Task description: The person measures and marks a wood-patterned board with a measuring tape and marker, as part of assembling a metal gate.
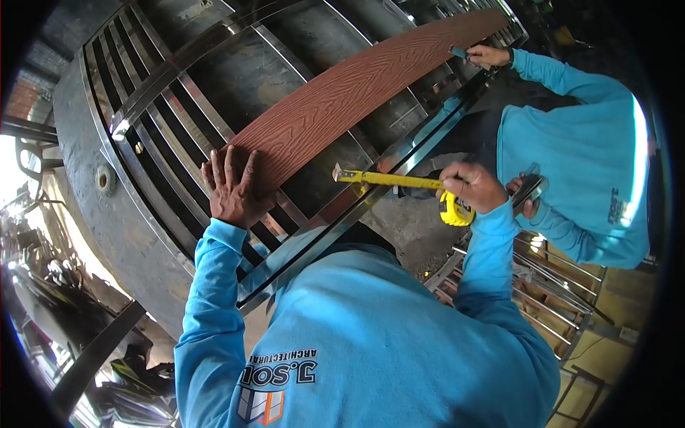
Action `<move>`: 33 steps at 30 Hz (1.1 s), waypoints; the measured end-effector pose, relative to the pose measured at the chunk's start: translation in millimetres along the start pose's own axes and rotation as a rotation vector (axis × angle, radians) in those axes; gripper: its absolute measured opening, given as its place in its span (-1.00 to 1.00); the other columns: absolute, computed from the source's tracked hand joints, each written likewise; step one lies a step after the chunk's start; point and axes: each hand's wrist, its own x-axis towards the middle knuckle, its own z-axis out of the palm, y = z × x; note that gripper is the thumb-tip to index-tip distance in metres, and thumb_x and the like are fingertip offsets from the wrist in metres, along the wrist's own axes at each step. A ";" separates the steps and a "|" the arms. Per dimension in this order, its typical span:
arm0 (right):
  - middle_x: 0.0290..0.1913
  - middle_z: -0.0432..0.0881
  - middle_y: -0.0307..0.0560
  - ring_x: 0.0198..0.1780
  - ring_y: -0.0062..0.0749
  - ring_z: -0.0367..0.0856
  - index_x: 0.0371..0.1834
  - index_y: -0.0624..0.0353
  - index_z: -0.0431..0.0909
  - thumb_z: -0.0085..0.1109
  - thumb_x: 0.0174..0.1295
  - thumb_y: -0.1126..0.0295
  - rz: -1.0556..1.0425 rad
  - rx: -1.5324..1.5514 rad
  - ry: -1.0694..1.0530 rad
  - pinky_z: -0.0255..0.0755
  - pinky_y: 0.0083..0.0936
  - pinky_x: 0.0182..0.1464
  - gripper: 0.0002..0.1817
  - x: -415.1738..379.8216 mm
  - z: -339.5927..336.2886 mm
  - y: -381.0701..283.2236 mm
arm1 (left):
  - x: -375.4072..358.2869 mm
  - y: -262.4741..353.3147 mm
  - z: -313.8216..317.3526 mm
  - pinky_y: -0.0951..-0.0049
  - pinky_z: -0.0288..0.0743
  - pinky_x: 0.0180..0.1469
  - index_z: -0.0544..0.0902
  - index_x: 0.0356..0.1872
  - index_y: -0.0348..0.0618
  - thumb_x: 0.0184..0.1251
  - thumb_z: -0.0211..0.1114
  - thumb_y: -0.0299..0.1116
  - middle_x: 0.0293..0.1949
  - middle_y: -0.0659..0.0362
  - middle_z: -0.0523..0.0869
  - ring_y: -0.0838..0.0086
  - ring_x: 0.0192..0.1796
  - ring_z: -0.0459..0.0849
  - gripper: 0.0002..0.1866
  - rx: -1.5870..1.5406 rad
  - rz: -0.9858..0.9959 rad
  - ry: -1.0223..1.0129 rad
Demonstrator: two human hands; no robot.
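A long reddish-brown wood-grain plank (335,96) lies across a shiny metal frame (193,107) with several slats. My left hand (239,189) rests on the near end of the plank, its fingers spread flat. In my right hand (477,187) is a yellow tape measure (455,210), gripped by its case. A short length of the tape's blade sticks out to the left, and its hooked end hangs in the air near the frame's front rail, apart from the plank.
A co-worker in a blue shirt (571,157) stands at the right, one hand (489,57) holding a small tool at the plank's far end. The co-worker's other hand holds a dark, shiny object (529,189). A grey round-edged tabletop (128,214) supports the frame. Metal racks (556,285) stand lower right.
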 end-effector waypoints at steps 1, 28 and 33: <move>-0.26 0.72 -0.13 -0.18 -0.51 0.68 -0.13 0.24 0.57 0.18 0.48 0.26 0.027 0.073 0.022 0.52 -0.50 -0.10 -0.77 -13.7 11.3 21.0 | -0.2 1.8 -0.6 -0.35 -0.25 0.57 0.39 0.48 0.23 -0.16 0.54 0.03 0.53 -0.15 0.17 -0.26 0.59 0.02 0.00 0.008 -0.011 -0.002; -0.29 0.72 -0.02 -0.22 0.00 0.71 -0.22 0.04 0.64 0.21 0.31 0.25 -0.551 -0.745 -0.032 0.56 -0.17 -0.23 -0.86 72.3 68.5 15.9 | -115.4 96.4 -17.9 0.17 0.61 -0.22 0.71 -0.06 -0.25 0.24 0.40 -0.40 -0.35 -0.05 0.72 0.07 -0.27 0.70 -0.74 -0.558 0.077 0.178; -0.31 0.71 -0.01 -0.21 0.04 0.70 -0.27 0.03 0.64 0.18 0.26 0.23 -0.572 -1.020 -0.025 0.54 -0.04 -0.18 -0.85 172.0 97.6 -58.8 | -105.6 98.3 10.4 0.09 0.47 -0.10 0.54 -0.27 -0.18 0.29 0.31 -0.35 -0.32 0.01 0.71 0.04 -0.22 0.63 -0.84 -0.585 -0.199 0.135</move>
